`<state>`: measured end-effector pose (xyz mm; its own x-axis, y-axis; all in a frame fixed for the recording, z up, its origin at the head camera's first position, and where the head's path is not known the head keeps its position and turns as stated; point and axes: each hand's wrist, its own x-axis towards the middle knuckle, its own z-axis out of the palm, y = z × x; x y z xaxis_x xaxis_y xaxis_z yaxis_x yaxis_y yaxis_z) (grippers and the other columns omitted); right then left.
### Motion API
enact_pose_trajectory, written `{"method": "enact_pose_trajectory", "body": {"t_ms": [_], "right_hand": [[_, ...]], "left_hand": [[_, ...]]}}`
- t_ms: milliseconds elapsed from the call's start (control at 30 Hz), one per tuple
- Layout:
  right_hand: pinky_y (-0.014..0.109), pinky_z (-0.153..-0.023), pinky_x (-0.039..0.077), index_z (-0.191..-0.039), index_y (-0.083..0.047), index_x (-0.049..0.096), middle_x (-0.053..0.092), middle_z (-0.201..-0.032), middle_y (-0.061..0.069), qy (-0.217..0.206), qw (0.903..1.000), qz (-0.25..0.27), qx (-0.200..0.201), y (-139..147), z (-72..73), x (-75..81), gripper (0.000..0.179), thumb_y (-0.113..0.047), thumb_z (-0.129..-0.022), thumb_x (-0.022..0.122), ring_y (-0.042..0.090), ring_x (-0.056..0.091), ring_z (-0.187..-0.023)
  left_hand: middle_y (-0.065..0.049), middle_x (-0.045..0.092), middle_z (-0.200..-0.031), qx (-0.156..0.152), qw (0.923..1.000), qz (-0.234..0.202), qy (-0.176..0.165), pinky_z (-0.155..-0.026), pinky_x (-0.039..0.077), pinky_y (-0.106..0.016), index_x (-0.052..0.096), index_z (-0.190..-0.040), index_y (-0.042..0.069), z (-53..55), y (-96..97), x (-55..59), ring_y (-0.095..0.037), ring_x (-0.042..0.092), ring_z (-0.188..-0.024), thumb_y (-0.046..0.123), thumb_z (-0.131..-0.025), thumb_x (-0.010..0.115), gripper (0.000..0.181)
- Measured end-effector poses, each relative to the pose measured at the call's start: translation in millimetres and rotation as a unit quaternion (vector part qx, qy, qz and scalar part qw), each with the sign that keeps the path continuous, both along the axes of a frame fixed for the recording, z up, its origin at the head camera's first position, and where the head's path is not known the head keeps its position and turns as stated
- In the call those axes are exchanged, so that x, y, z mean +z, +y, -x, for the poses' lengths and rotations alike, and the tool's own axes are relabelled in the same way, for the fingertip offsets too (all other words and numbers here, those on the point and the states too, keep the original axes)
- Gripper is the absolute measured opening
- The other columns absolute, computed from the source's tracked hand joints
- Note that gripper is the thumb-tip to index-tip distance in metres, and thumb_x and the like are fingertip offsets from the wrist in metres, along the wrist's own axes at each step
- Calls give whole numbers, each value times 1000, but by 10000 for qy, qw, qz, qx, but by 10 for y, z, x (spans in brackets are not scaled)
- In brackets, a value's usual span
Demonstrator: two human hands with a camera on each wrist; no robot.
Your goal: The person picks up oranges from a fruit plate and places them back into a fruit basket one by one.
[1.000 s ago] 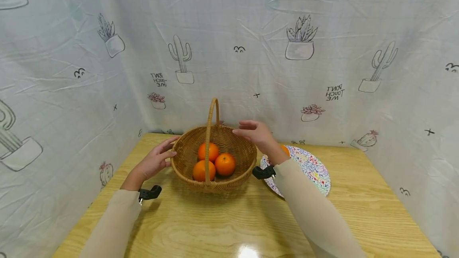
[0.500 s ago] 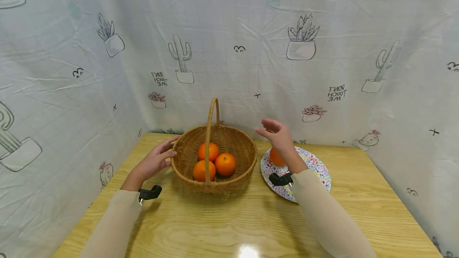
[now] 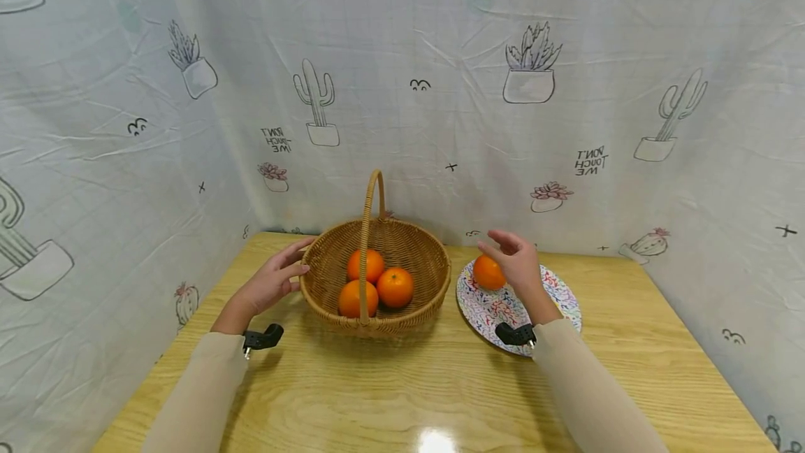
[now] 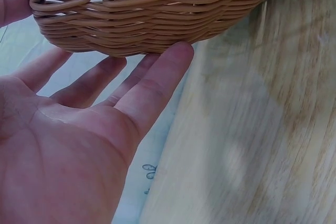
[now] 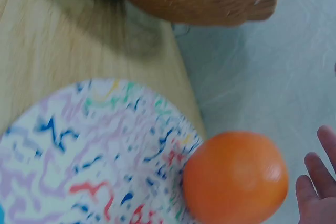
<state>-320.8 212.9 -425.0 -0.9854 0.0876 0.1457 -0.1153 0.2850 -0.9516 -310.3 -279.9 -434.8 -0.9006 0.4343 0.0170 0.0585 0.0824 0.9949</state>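
An oval wicker basket (image 3: 434, 250) with a tall arched handle stands on the table, holding three oranges (image 3: 395, 288). My left hand (image 3: 270, 285) rests against its left side; in the left wrist view the fingers (image 4: 163, 77) lie fairly straight along the woven wall and a digit touches near the rim. Right of the basket a round plate (image 3: 499, 313) with a multicoloured squiggle pattern carries one orange (image 5: 236, 179) near its far left edge. Above this plate hovers my right hand (image 3: 518, 264), fingers spread, near the orange but apart from it and holding nothing.
A light wooden table (image 3: 390, 390) bears everything. Pale cloth (image 3: 415, 131) printed with potted cacti hangs behind it and along both sides. Small black devices are strapped to both wrists, the left one (image 3: 264, 338) near the basket's front left.
My right hand has moved right and down from above the basket's right rim to over the plate, uncovering the orange there. The left hand and basket have stayed put.
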Motion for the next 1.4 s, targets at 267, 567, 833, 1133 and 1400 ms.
{"method": "enact_pose_trajectory", "body": {"t_ms": [267, 567, 833, 1133, 1400], "right_hand": [[51, -121, 35, -147, -10, 57, 47, -158, 13, -402, 9971, -649, -31, 101, -22, -152, 67, -40, -91, 79, 37, 36, -150], [51, -113, 46, -150, -10, 54, 42, -160, 19, -648, 9949, -768, 13, 138, -31, -264, 68, -35, -91, 79, 41, 42, -145], [51, -112, 47, -149, -7, 54, 50, -154, 19, -732, 9948, -699, -83, 117, -6, -320, 69, -28, -90, 81, 39, 51, -137], [53, -108, 49, -149, -6, 54, 50, -150, 22, -634, 9938, -912, -88, 97, -10, -348, 72, -30, -88, 83, 41, 54, -130], [54, -108, 50, -150, -5, 52, 51, -149, 24, -675, 9928, -980, -141, 84, 5, -384, 73, -29, -88, 83, 42, 55, -129]], "left_hand": [[-26, 22, -165, 21, 10000, 11, 38, -94, 59, -35, 17, -166, 16, 2, -7, -12, -40, 42, -141, 12, -108, 50, 67], [-26, 20, -165, -2, 10000, -33, 38, -94, 59, -35, 15, -166, 15, -21, 17, -13, -49, 33, -146, 12, -107, 50, 69], [-26, 22, -164, 26, 10000, -59, 50, -94, 59, -35, 16, -166, 15, -20, 12, -27, -39, 42, -141, 11, -107, 51, 68], [-25, 21, -165, 38, 9999, -41, 84, -94, 59, -35, 16, -166, 16, -28, 10, -33, -36, 43, -141, 11, -108, 50, 68], [-25, 21, -166, 37, 9999, -39, 118, -95, 59, -36, 16, -166, 15, -30, 6, -34, -36, 42, -141, 11, -108, 50, 68]]}}
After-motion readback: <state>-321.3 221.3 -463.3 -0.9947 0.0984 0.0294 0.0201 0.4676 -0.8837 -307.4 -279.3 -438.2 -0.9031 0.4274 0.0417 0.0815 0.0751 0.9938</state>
